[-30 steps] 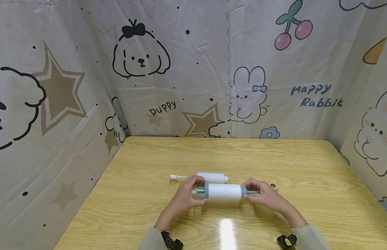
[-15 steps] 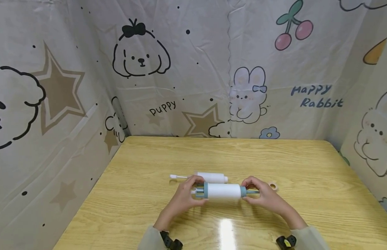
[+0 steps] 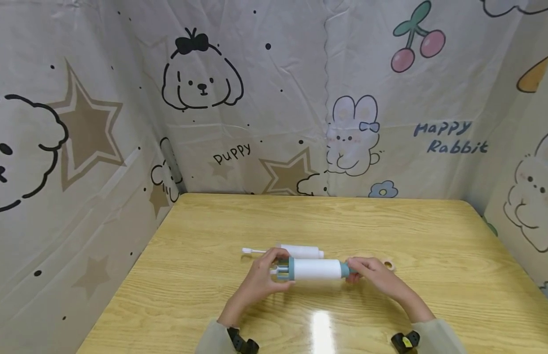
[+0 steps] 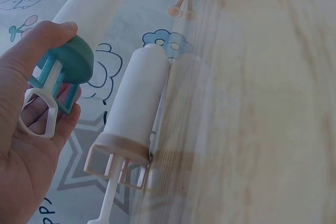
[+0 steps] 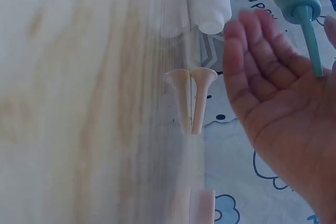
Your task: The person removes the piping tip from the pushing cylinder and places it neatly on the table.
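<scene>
A white tube dispenser (image 3: 317, 269) with teal ends is held level just above the wooden table (image 3: 389, 221). My left hand (image 3: 274, 271) grips its teal cap and white ring plunger (image 4: 39, 114). Over at the other end, my right hand (image 3: 355, 273) closes loosely round the teal nozzle (image 5: 307, 30), which lies between fingers and thumb. A second white dispenser (image 3: 300, 251) with a beige cap (image 4: 123, 150) and its plunger lies on the table just behind.
A small beige nozzle (image 3: 388, 265) lies on the table by my right hand, also seen as the beige nozzle (image 5: 198, 98). Cartoon-print cloth walls (image 3: 278, 98) close in the table at the back and both sides.
My right hand has slid left along the teal nozzle and now covers it. The tube has shifted slightly left. The left hand keeps its grip.
</scene>
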Demonstrator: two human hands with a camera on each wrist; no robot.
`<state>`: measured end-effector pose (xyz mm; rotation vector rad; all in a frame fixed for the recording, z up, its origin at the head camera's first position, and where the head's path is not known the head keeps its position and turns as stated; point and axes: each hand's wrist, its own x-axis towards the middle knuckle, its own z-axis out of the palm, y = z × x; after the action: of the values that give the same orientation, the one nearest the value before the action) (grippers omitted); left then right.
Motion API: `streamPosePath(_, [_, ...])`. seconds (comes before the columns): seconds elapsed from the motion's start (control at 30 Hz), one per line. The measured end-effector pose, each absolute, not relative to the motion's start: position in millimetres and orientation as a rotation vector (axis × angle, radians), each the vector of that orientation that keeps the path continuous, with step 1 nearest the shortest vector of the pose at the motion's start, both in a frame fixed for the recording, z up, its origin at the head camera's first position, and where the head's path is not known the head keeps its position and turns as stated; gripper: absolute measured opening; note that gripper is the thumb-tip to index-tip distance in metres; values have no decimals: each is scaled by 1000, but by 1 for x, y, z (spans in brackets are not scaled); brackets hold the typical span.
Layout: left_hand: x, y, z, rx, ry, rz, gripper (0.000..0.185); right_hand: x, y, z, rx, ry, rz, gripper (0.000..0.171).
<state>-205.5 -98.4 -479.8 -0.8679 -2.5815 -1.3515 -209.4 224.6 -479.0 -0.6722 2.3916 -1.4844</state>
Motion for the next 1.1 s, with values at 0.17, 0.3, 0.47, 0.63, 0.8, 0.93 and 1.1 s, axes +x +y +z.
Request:
streamPosePath(0.17, [-205, -99, -480, -870, -2575, -1346, 56, -210, 224, -481, -695, 2311, -1529, 30])
streamPosePath(0.3, [-206, -99, -481, -881, -2574, -1325, 56, -208, 224, -480, -650, 2358, -1524, 25])
streamPosePath(0.47, [-206, -99, -481, -881, -2574, -1334, 56, -206, 221, -481, -681, 2419, -1537, 24])
streamPosePath(0.63, [-207, -100, -481, -883, -2572, -1354, 56, -205, 220, -483, -802, 2517, -1538, 25])
streamPosePath(0.8, [-209, -100, -482, -891, -2568, -1364, 55, -205, 219, -484, -893, 2602, -1530, 26])
streamPosePath(0.93, [-209, -101, -483, -890, -2564, -1354, 55, -205, 217, -484, -926, 2618, -1531, 28])
streamPosePath(1.1, [-207, -102, -484, -877, -2558, -1360, 56, -204, 217, -484, -919, 2590, -1555, 34])
